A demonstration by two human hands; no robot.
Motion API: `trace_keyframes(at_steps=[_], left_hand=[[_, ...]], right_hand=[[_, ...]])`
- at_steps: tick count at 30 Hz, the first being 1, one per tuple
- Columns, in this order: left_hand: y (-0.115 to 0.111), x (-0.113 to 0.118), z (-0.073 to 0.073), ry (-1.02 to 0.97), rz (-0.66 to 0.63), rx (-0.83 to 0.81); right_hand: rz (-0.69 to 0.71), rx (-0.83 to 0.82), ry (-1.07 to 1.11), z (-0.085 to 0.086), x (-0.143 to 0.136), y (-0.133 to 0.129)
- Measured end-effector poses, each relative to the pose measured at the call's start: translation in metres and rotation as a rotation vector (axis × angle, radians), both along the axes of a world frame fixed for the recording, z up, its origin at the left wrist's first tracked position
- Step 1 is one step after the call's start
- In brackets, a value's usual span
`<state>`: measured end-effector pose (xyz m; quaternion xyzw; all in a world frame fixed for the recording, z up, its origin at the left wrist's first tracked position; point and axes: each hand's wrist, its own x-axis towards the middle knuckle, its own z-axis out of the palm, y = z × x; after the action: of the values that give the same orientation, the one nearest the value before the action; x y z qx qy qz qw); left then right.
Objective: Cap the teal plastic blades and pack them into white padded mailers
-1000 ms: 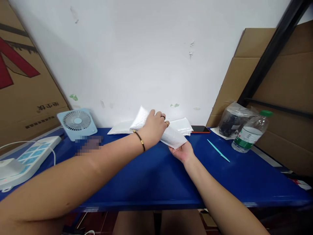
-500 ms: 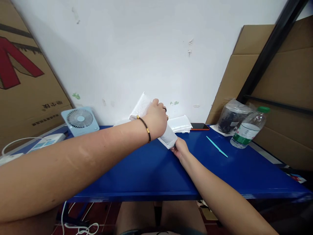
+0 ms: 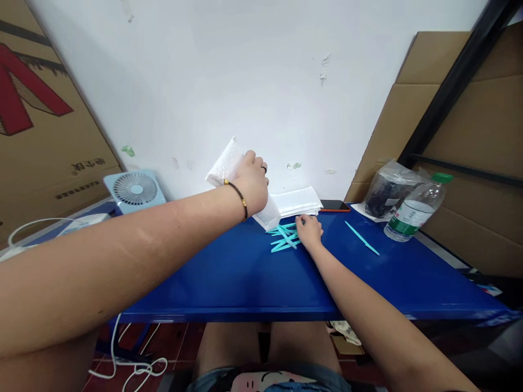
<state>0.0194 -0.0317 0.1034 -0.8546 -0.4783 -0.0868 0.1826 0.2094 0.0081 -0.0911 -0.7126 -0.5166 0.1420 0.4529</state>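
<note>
in the head view, a white padded packet (image 3: 225, 161) was held by the left hand (image 3: 252, 182), whose fingers were clamped around its middle. the packet was tilted — its upper end was raised toward the left, and its lower end was pointed down to the right, at the far left edge of a loose pile of slim turquoise sticks (image 3: 284, 239). whether packet and pile were touching could not be told. the sticks were laid crosswise over one another on the blue table (image 3: 241, 283). the right hand (image 3: 309, 231) was placed at the right side of the pile with its fingers curled; whether any stick was gripped could not be told.

farther back, a stack of flat white packets (image 3: 297, 201) was set near the wall (image 3: 261, 81), and a phone (image 3: 335, 205) was placed just right of it. a single turquoise stick (image 3: 362, 238) was seen apart, to the right of the right hand. farther right, a bottle with a green cap (image 3: 414, 213) was stood beside a dark object wrapped in clear plastic (image 3: 382, 196). at the far left, a pale blue fan (image 3: 135, 189) was seen — partly covered, like the white power strip (image 3: 84, 222), by the left forearm (image 3: 143, 245).
</note>
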Motion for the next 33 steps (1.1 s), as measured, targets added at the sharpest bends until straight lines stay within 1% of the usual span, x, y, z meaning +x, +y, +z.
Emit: trace_keyframes(at_steps=[3,6,9,12,14,15,16,18,19,21,22,24,25,26,28,30,32,33], left_hand=[[0.01,-0.002,0.0,-0.161,-0.012,0.006],[0.017,-0.004,0.004,-0.23,-0.003,0.028],[0.015,-0.009,0.016,-0.176,-0.015,0.045],[0.008,-0.022,0.03,-0.067,-0.006,0.028],[0.006,-0.039,0.032,0.007,0.03,-0.026],[0.006,-0.049,0.029,0.045,0.059,-0.07],[0.008,-0.061,0.023,0.087,0.097,-0.127],[0.013,-0.087,0.001,0.169,0.195,-0.266],[0.017,-0.1,-0.013,0.182,0.234,-0.322],[0.025,-0.124,-0.046,0.165,0.275,-0.413],[0.027,-0.134,-0.063,0.15,0.267,-0.448],[0.027,-0.145,-0.093,0.105,0.249,-0.455],[0.024,-0.147,-0.106,0.07,0.238,-0.45],[0.019,-0.147,-0.117,0.018,0.199,-0.454],[0.008,-0.142,-0.136,-0.084,0.072,-0.492],[0.0,-0.135,-0.15,-0.141,-0.007,-0.52],[0.0,-0.13,-0.16,-0.18,-0.019,-0.53],[0.003,-0.129,-0.163,-0.194,-0.016,-0.528]], right_hand=[[0.04,-0.048,-0.14,0.0,-0.001,-0.003],[0.058,-0.066,-0.211,0.001,0.0,-0.004],[0.094,-0.07,-0.217,0.001,-0.001,-0.004],[0.095,-0.061,-0.228,0.005,-0.001,-0.005],[0.084,-0.035,-0.256,0.013,0.005,-0.009],[0.099,-0.031,-0.279,0.018,0.009,-0.012],[0.129,-0.038,-0.31,0.023,0.015,-0.016],[0.237,-0.089,-0.387,0.03,0.025,-0.026],[0.292,-0.12,-0.427,0.031,0.03,-0.032],[0.388,-0.183,-0.477,0.028,0.037,-0.044],[0.427,-0.215,-0.475,0.025,0.039,-0.049],[0.482,-0.262,-0.434,0.018,0.043,-0.056],[0.497,-0.266,-0.408,0.016,0.046,-0.057],[0.506,-0.247,-0.389,0.016,0.048,-0.056],[0.545,-0.153,-0.378,0.021,0.054,-0.051],[0.65,-0.022,-0.381,0.031,0.058,-0.039],[0.802,0.065,-0.39,0.039,0.056,-0.023],[0.867,0.079,-0.397,0.04,0.053,-0.015]])
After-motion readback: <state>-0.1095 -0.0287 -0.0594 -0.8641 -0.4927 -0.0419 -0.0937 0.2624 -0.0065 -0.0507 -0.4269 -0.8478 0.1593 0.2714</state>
